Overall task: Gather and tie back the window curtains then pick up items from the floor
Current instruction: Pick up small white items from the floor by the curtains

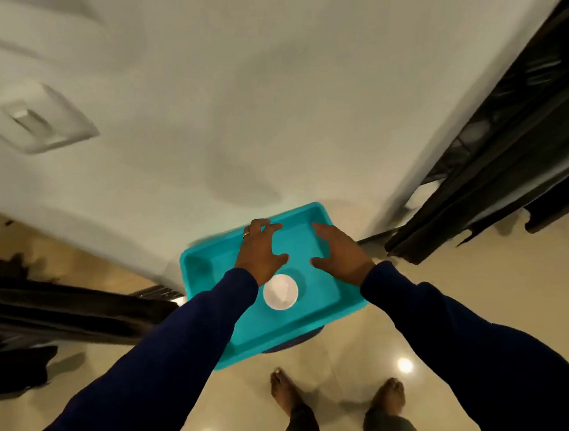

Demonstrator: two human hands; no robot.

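A turquoise plastic tub (325, 306) sits on the glossy floor against the white wall. Inside it lies a round white bowl-like item (280, 291). My left hand (260, 251), with a ring on one finger, hovers over the tub's far half with fingers spread. My right hand (343, 253) is beside it, also over the tub, fingers apart and holding nothing. Both arms wear dark blue sleeves. A dark object (294, 342) peeks out from under the tub's near edge.
A white wall (266, 96) with a switch plate (32, 118) fills the upper view. A dark curtain or window frame (497, 148) runs down the right. Dark furniture or fabric (44, 312) lies on the left. My bare feet (336, 396) stand on beige tiles.
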